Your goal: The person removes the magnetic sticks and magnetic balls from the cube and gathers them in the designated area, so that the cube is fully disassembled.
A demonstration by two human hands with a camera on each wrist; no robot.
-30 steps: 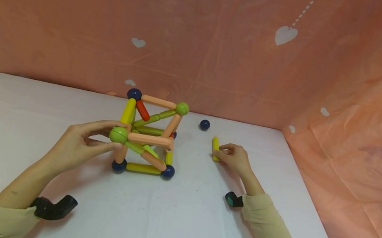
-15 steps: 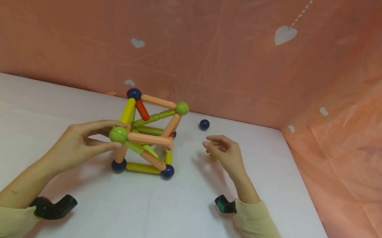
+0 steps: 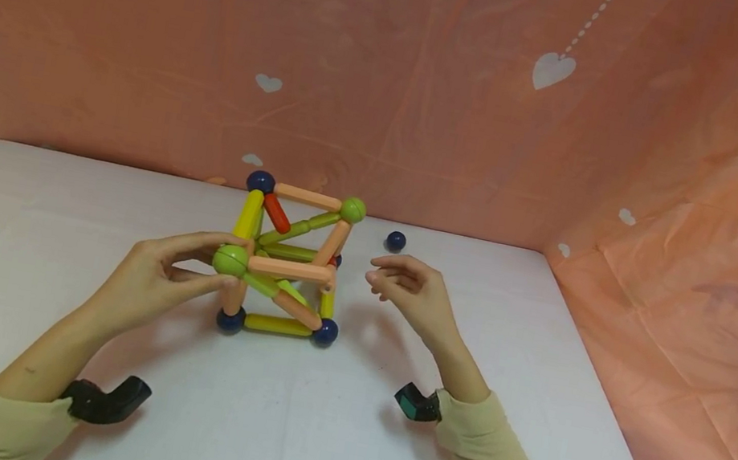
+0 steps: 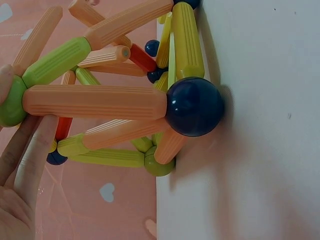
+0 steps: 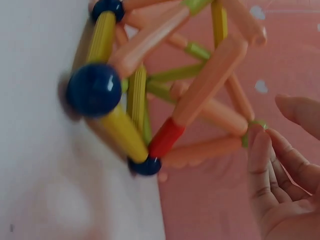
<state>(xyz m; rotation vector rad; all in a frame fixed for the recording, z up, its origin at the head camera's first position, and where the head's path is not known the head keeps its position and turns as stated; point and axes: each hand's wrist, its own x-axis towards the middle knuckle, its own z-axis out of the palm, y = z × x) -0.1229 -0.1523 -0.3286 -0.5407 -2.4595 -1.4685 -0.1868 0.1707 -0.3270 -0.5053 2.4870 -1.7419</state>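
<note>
A box-shaped frame of magnetic sticks and balls (image 3: 278, 325) stands on the white table. My left hand (image 3: 164, 273) pinches the green ball (image 3: 230, 260) at its upper front left corner; in the left wrist view, fingers and thumb lie on either side of that ball. A short peach stick (image 3: 289, 270) runs right from the ball. To the right of the frame, my right hand (image 3: 413, 294) hovers with loosely bent fingers. In the right wrist view, nothing shows between its thumb (image 5: 302, 115) and fingers (image 5: 260, 155). A red stick (image 3: 277, 213) hangs from the dark blue ball (image 3: 260, 182) at the back.
A loose dark blue ball (image 3: 395, 242) lies near the table's back edge, right of the frame. A pink curtain (image 3: 393, 87) with white hearts hangs behind and to the right. The white table (image 3: 277, 426) extends around the frame.
My right hand has moved left toward the frame. A yellow stick at its fingers earlier is out of sight now. My left hand and the frame have stayed put.
</note>
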